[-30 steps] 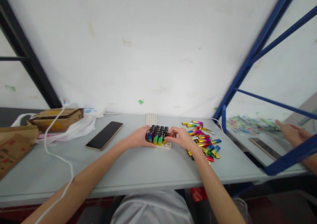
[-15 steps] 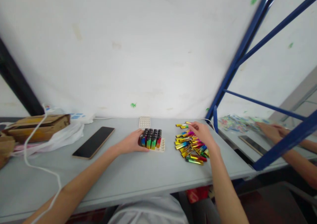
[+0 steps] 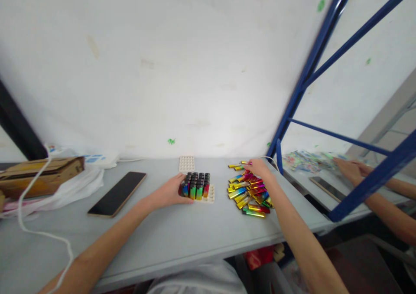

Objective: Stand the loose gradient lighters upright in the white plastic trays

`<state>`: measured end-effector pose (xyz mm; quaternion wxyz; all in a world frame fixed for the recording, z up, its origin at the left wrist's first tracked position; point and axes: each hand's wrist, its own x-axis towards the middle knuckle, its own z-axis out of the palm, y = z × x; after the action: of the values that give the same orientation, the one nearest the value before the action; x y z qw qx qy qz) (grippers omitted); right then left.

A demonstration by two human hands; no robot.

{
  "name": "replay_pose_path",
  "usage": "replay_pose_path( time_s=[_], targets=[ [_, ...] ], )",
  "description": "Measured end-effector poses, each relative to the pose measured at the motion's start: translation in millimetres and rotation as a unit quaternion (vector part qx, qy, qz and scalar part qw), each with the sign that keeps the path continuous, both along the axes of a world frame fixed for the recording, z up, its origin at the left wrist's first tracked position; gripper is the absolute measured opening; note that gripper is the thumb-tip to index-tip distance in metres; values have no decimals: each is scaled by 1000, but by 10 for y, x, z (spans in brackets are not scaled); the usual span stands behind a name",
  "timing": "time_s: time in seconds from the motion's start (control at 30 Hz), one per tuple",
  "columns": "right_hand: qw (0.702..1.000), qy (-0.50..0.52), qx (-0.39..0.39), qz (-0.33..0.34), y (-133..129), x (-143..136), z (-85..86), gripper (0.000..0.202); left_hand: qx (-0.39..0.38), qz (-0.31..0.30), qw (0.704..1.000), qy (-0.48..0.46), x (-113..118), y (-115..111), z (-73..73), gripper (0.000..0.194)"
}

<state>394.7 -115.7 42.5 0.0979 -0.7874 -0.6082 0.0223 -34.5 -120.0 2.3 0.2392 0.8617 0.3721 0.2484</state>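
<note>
Lighters (image 3: 197, 185) with black tops and shiny multicoloured bodies stand upright in rows in a white holed tray (image 3: 212, 194). My left hand (image 3: 173, 190) is curved around their left side, thumb in front and fingers behind. To the right lies a loose pile of metallic lighters (image 3: 248, 189) in gold, red, blue and green. My right hand (image 3: 259, 167) reaches over the far end of that pile, its fingertips closed at the end of a lighter (image 3: 246, 162). Part of the grip is hidden by the hand.
A second white holed tray (image 3: 186, 163) lies near the wall. Left are a dark phone (image 3: 117, 194), a cardboard box (image 3: 40, 177), a plastic bag and a white cable (image 3: 45, 235). Blue metal bars (image 3: 295, 90) rise at right, beyond which another person's hands (image 3: 349, 171) rest near colourful sheets.
My right hand has shifted slightly toward the far end of the pile, its fingers now down at a lighter. My left hand keeps its hold; the view has turned slightly.
</note>
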Motion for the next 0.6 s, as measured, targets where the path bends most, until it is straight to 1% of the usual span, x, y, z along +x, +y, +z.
replay_pose_path(
  time_s=[0.1,0.2,0.27,0.33,0.43,0.47,0.6],
  targets=[
    [1000,-5,2,-13,45,-47,13,27,-2,-6,1000,-6,1,-4,5,65],
    [1000,-5,13,-8,-42,-34,-17,36,-2,-8,1000,-8,5,-10,3,64],
    [1000,6,4,7,-119,-39,-56,40,0,-9,1000,-7,8,-11,-3,65],
    [999,34,-17,30,-168,-74,-102,36,0,-9,1000,-6,7,-10,-12,65],
    [995,74,-37,52,-166,-151,-153,20,0,-7,1000,-4,1,-7,-23,65],
    [995,78,-37,53,-152,-171,-162,18,0,-8,1000,-4,-2,-6,-26,65],
    [997,66,-22,38,-102,-179,-183,17,-1,-9,1000,-5,-4,1,-33,65]
  ],
)
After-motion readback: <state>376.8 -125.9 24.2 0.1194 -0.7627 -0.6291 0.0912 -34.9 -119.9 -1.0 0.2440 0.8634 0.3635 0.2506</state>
